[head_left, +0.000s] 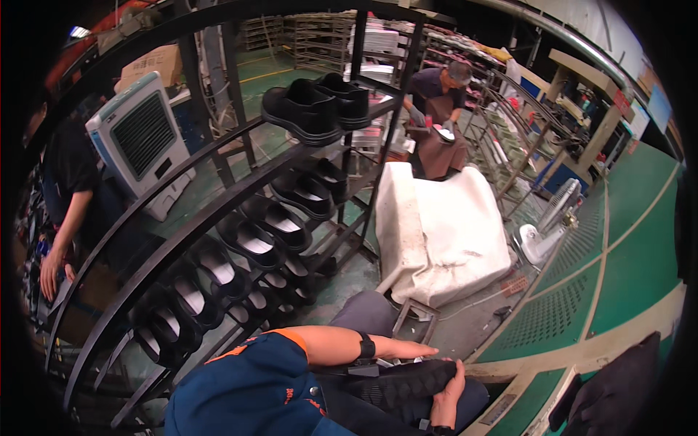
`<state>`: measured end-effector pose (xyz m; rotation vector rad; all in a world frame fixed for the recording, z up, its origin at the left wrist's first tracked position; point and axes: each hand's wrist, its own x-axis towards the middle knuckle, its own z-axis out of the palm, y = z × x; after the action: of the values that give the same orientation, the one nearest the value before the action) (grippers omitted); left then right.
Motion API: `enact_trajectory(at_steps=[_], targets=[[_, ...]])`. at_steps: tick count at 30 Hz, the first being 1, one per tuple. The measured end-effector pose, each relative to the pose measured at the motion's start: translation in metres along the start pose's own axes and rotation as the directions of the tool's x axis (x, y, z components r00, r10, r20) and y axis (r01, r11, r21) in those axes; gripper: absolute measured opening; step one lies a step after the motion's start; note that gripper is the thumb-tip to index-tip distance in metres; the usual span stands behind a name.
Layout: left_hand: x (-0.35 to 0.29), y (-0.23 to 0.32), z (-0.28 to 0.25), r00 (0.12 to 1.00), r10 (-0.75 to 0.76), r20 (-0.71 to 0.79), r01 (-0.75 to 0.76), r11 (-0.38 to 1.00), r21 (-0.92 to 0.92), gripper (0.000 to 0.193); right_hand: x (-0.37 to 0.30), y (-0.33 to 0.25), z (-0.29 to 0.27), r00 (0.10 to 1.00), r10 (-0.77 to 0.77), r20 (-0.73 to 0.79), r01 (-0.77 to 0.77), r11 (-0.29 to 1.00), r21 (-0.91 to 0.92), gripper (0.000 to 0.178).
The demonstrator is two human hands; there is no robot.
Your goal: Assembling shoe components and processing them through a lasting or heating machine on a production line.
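Observation:
A black shoe (411, 384) lies over my lap, its dark, ridged sole turned up toward me. My right hand (448, 396) wraps round one end of it, fingers curled along the edge. My left hand (409, 350) reaches across just beyond the shoe, fingers stretched out flat toward the right. Whether its underside touches the shoe is hidden. A small pale, shiny spot shows beneath those fingers, too small to name. Black bands circle both wrists.
Left of me stands a black metal rack (218, 163) with several black shoes (251, 240). Ahead is a cloth-covered block (458, 229); a co-worker (440, 94) sits behind it holding a shoe. A green machine panel (574, 291) and white fan (542, 236) flank my right. An air cooler (142, 138) stands far left.

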<state>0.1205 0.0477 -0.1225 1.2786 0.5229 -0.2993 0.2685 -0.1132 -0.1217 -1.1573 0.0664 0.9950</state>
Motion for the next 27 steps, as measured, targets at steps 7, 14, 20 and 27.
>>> enact_trajectory(at_steps=[7, 14, 20, 27], targets=[[0.001, -0.008, -0.006, 0.989, 0.045, 0.142, -0.03, 0.994, -0.105, 0.086, 0.004, -0.002, 0.006, 0.983, 0.128, -0.134, -0.144, 0.983, -0.115, 0.046], [0.002, -0.009, -0.006, 0.949, 0.131, 0.289, -0.065, 0.972, -0.227, 0.09, 0.015, 0.023, -0.013, 0.966, 0.258, -0.006, -0.258, 0.965, 0.044, 0.053], [0.001, -0.007, -0.002, 0.967, 0.177, 0.182, -0.102, 0.927, -0.361, 0.076, 0.011, -0.001, 0.023, 0.983, 0.184, 0.021, -0.178, 0.969, -0.172, 0.045], [0.009, 0.002, -0.009, 0.994, 0.104, -0.035, -0.109, 0.901, -0.419, 0.067, 0.016, -0.009, 0.051, 0.954, -0.028, 0.297, 0.114, 0.955, -0.275, 0.036]])
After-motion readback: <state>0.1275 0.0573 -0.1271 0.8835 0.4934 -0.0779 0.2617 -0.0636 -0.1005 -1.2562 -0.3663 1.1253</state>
